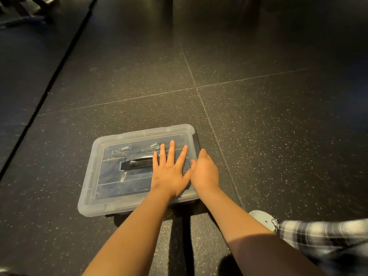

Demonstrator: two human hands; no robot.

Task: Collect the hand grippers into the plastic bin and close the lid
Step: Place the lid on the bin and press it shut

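A clear plastic bin [93, 200] stands on the dark speckled floor with its clear lid [111, 140] lying flat on top. A black handle [137, 163] sits in the lid's middle. Through the lid I see metal springs of hand grippers [127, 147] near the far side. My left hand [168, 172] lies flat on the right part of the lid, fingers straight and spread. My right hand [205, 172] rests at the bin's right edge beside a black latch [197, 141], fingers bent down over the side and hidden.
Dark rubber floor tiles surround the bin. A black seam runs diagonally at the left [49, 84]. My grey shoe [260, 217] and plaid trouser leg [322, 238] sit at the lower right. Dim objects lie at the top left corner [25, 12].
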